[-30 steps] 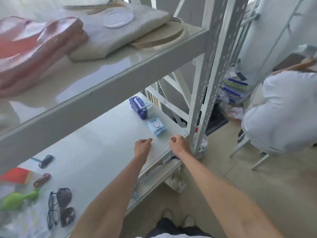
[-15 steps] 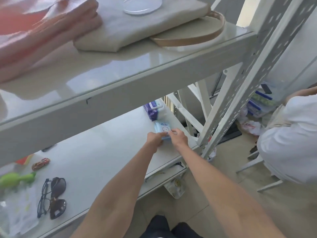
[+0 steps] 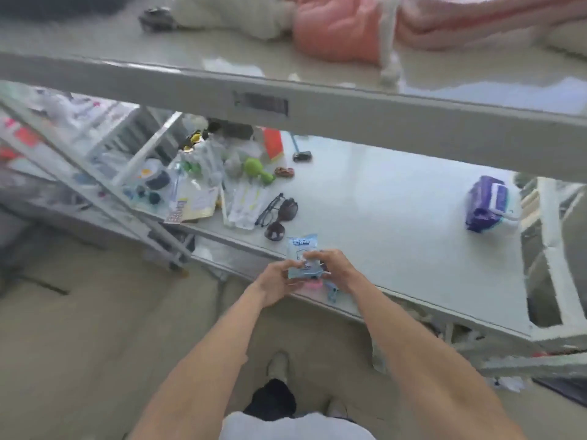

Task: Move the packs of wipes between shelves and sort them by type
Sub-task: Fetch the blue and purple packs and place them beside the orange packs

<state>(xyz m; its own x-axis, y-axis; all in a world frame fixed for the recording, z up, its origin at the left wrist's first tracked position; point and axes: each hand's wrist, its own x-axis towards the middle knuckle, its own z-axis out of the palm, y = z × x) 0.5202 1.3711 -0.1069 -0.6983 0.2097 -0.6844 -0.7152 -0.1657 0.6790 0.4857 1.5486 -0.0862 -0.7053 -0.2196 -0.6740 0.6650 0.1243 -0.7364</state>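
A small light-blue pack of wipes (image 3: 300, 253) is held between both hands just above the front edge of the middle shelf (image 3: 397, 236). My left hand (image 3: 275, 281) grips its lower left side and my right hand (image 3: 333, 268) grips its right side. A larger purple pack of wipes (image 3: 486, 203) lies on the same shelf at the far right, well apart from my hands. Something pink (image 3: 313, 284) shows just under the blue pack.
Sunglasses and spectacles (image 3: 279, 214) lie just beyond my hands. Left of them sit plastic-wrapped items (image 3: 241, 201), a green toy (image 3: 255, 169), an orange card (image 3: 273, 144) and jars. Pink and white cloth (image 3: 343, 33) lies on the upper shelf, whose front beam (image 3: 286, 103) crosses overhead.
My hands closed on the small blue pack near the purple pack, then carried it leftward along the shelf to the sunglasses. The view swung left.
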